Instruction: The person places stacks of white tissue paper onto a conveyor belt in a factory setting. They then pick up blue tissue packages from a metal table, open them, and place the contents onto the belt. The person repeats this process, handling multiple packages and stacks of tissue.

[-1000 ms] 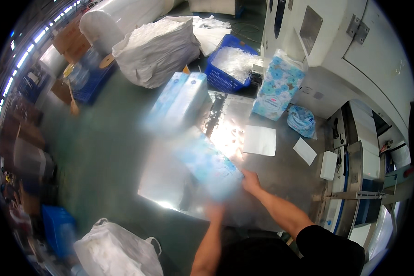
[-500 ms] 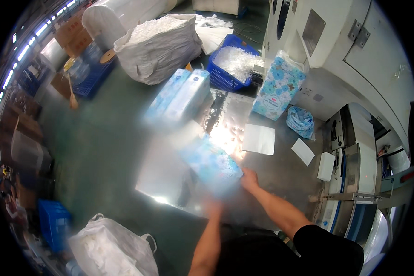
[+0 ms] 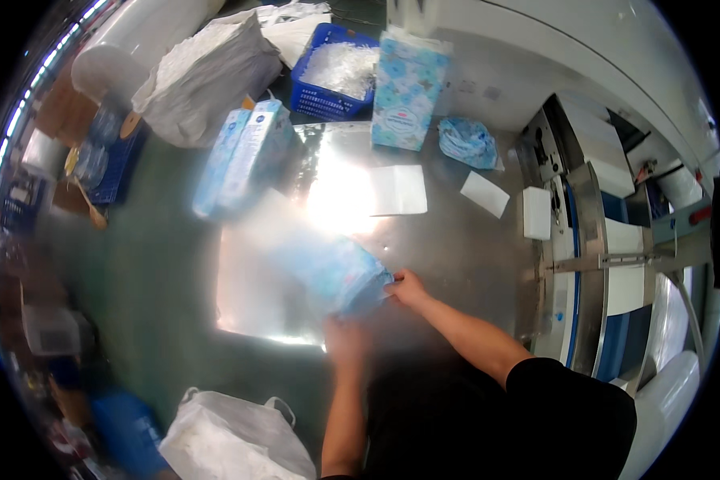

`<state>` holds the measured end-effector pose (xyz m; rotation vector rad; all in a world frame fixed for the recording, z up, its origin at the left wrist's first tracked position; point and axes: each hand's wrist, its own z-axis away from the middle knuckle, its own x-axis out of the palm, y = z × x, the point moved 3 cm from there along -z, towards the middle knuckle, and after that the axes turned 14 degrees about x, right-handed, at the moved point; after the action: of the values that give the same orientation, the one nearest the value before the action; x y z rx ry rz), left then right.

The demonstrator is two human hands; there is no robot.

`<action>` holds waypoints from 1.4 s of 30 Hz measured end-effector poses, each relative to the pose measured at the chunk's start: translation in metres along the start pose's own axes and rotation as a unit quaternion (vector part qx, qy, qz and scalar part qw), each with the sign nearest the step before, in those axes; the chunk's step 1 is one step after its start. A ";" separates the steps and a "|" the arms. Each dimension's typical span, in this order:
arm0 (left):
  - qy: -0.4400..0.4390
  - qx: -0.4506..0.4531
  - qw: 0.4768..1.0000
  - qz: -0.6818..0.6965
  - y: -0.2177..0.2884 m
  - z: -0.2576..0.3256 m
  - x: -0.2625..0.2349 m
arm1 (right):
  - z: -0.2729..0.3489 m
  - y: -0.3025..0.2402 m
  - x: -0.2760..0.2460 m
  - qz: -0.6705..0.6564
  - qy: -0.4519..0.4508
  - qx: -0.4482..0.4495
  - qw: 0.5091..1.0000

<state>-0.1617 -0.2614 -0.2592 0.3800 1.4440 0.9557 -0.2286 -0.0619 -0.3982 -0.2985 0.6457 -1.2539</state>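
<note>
A blue floral plastic tissue pack (image 3: 340, 270) lies slanted over the shiny metal table (image 3: 248, 296). From its far end reaches a blurred white part (image 3: 276, 214), perhaps paper. My right hand (image 3: 409, 289) pinches the pack's near right corner, fingers closed on the film. At the near left end is my left hand (image 3: 346, 340), against or close to the pack; haze smears its fingers. Beyond, two long blue-and-white packs (image 3: 244, 156) stand side by side at the table's far left. A taller floral pack (image 3: 408, 92) stands upright at the far edge.
On the table lie white sheets (image 3: 400, 190), a crumpled blue floral bag (image 3: 466, 142) and a white block (image 3: 537, 214). A blue basket (image 3: 328, 104) of white scraps and a large sack (image 3: 216, 80) stand behind. Machinery (image 3: 584, 240) borders the right; another white sack (image 3: 232, 436) sits near left.
My view has turned, so the table and surroundings sit further left and higher in the picture. My right hand stays on the pack's corner, and my left stays by its near end.
</note>
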 end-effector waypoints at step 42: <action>-0.193 0.165 0.936 -0.245 0.021 -0.062 0.105 | 0.074 0.050 -0.018 0.085 0.042 -0.296 0.950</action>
<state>-0.2421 -0.1912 -0.3227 0.3998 1.2455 0.2140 -0.1475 -0.0399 -0.3619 -0.6722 1.0968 -0.8875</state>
